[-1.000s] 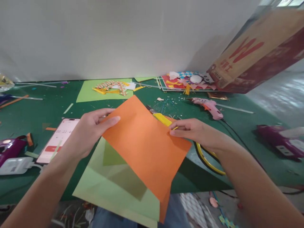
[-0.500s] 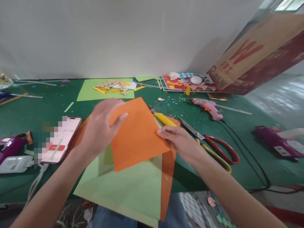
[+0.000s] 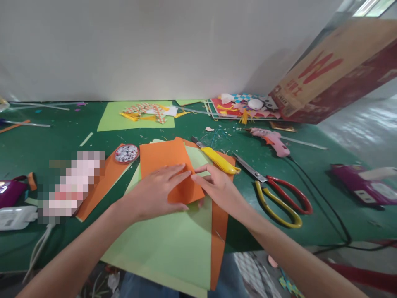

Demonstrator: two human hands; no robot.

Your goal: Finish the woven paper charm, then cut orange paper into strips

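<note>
A folded orange paper sheet (image 3: pixel 159 157) lies over light green paper (image 3: pixel 173 244), with more orange paper (image 3: pixel 218 248) showing under the green at the right. My left hand (image 3: pixel 151 192) rests on the folded sheet, its fingers stretched out across it toward the right edge. Thumb and forefinger of my right hand (image 3: pixel 221 188) pinch that right edge, near the left fingertips. Just beyond the right hand lies a yellow utility knife (image 3: pixel 218 159) with its blade out. Scissors (image 3: pixel 263 180) with one red and one yellow handle lie to its right.
A round container of small googly eyes (image 3: pixel 126 153) sits left of the papers, near a blurred-out phone (image 3: pixel 74 186). A pink glue gun (image 3: pixel 271 140) with a black cord lies at right. Paper crafts (image 3: pixel 145 112) lie at the back; a paper bag (image 3: pixel 335 74) stands behind, right.
The orange sheet, held up earlier, has been folded over and lowered onto the green paper. My left hand has moved right and flattened on it. The googly-eye container has come into view.
</note>
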